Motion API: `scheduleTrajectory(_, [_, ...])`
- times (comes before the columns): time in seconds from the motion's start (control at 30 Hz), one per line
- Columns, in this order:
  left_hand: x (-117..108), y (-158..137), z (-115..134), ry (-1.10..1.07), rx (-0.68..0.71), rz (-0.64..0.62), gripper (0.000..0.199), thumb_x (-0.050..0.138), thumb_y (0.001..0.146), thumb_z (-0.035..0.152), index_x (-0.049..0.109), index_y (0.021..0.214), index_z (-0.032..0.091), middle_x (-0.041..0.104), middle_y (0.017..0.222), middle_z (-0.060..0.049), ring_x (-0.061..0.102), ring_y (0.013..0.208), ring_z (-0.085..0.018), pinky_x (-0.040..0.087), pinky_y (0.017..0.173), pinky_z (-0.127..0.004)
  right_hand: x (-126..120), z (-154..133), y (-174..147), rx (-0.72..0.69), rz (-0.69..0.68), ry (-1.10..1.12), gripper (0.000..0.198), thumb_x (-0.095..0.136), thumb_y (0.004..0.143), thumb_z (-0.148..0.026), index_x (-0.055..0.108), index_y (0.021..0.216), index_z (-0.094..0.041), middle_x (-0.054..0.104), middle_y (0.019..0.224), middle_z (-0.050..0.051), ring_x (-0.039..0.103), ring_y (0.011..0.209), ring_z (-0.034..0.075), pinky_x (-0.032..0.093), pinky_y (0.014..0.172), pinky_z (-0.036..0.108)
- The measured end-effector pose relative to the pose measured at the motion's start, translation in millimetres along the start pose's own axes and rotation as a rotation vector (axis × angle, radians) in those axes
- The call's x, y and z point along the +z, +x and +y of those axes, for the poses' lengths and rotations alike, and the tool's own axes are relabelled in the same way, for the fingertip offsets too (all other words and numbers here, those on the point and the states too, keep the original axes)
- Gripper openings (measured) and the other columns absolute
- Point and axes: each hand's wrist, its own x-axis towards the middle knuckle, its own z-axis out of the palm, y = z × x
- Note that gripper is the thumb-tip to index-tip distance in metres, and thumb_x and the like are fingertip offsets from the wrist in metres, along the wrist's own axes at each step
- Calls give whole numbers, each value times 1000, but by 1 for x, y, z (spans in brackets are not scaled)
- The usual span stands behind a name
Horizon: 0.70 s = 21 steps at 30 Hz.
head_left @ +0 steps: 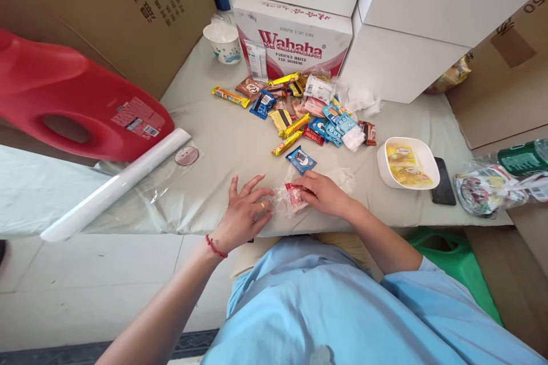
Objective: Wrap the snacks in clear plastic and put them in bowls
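My right hand pinches a small red snack packet close to the table's front edge. Clear crinkled plastic lies around and under that packet. To its left, my left hand hovers with fingers spread, the fingertips near the plastic and nothing in them. Just beyond my right hand rests a blue snack packet. Farther back is a loose heap of small wrapped snacks, among them yellow stick packets, light-blue packets and a white packet.
On the right stand a white bowl with yellow packets and a phone. A white film roll and a red jug lie left. Behind are a paper cup, a Wahaha carton and white boxes.
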Motion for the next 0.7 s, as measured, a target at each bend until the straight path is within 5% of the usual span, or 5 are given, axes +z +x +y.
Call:
scheduleTrajectory(0.27, [-5,-16,-34,-245,-254,115,23,55,95,39,64,80,24,75,116,-7,53,140,-31,20,124,-69,0,7,5,22,23,69,14,63,98,-19,73,108,-19,67,97,5,62,89,17,47,83,28])
scheduleTrajectory(0.4, [-8,-12,-18,-281,-259,266,26,49,99,43,65,104,24,67,131,-12,50,143,-29,36,121,-58,5,8,6,57,61,54,13,63,97,-18,75,103,-21,65,97,4,62,89,17,48,84,29])
scheduleTrajectory(0.53, [-6,-2,9,-126,-122,320,54,55,92,60,59,132,24,63,140,-14,37,152,-34,14,128,-62,7,5,8,65,98,23,14,64,94,-15,74,102,-21,63,117,8,63,105,19,49,93,31])
scheduleTrajectory(0.6, [-2,4,16,-46,-111,272,44,59,92,58,65,123,27,71,127,-9,42,150,-34,1,128,-64,6,2,9,69,44,1,15,61,97,-15,73,103,-20,67,114,8,64,104,19,48,92,31])
scheduleTrajectory(0.7, [8,11,12,-50,-223,251,25,53,99,43,68,89,26,76,94,-3,60,132,-28,8,127,-64,2,-1,12,88,-14,-43,16,56,101,-16,71,105,-19,71,103,7,65,96,19,47,88,30])
